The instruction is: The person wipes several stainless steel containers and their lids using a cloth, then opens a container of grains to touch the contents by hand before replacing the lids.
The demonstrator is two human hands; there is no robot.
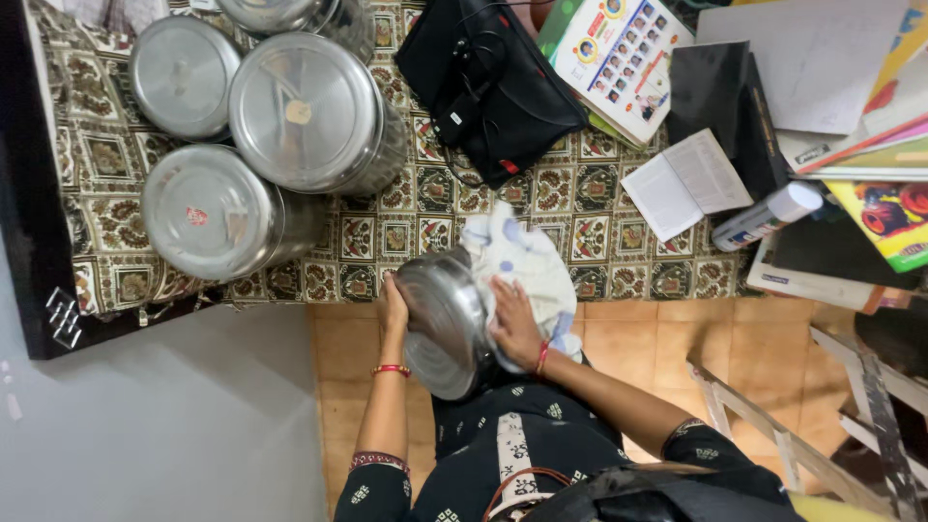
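I hold a round steel pot [440,324] tilted on its side in front of my body, just below the table edge. My left hand [391,304] grips the pot's rim on the left. My right hand [512,327] presses a white cloth [522,261] with pale blue marks against the right side of the pot. The cloth bunches up above my fingers and drapes over the table edge. Both wrists carry red bangles.
A table with a patterned cloth [570,198] holds three lidded steel containers [304,111] at the left, a black bag [488,82], an open booklet [684,182], a spray can [767,217] and stacked books [870,116]. A wooden frame [773,435] stands on the tiled floor at the right.
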